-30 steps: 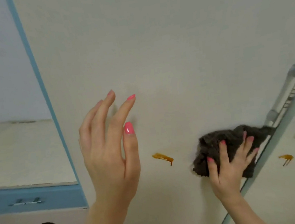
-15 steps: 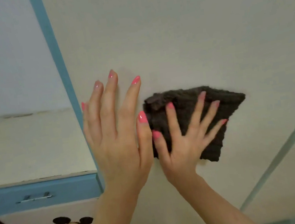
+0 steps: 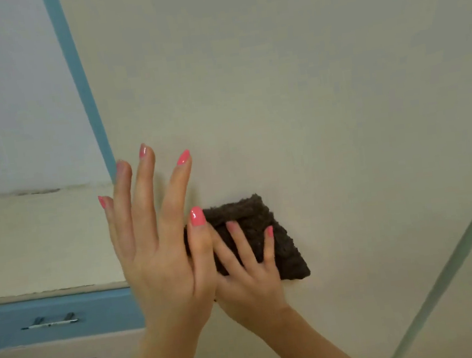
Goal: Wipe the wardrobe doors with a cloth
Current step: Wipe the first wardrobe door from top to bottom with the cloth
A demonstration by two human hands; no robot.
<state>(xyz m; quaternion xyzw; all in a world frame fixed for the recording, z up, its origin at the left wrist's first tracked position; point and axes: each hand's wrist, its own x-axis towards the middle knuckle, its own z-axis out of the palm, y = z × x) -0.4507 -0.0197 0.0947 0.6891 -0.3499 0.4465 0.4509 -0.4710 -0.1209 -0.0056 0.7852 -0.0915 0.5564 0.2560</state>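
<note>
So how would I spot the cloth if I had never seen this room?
Start at the big cream wardrobe door that fills most of the view, to the right of the blue strip. Low on that door, the right hand presses a small folded cloth flat with straight fingers. It is the only dark, fuzzy thing against the pale panel, partly hidden behind the raised left hand.
</note>
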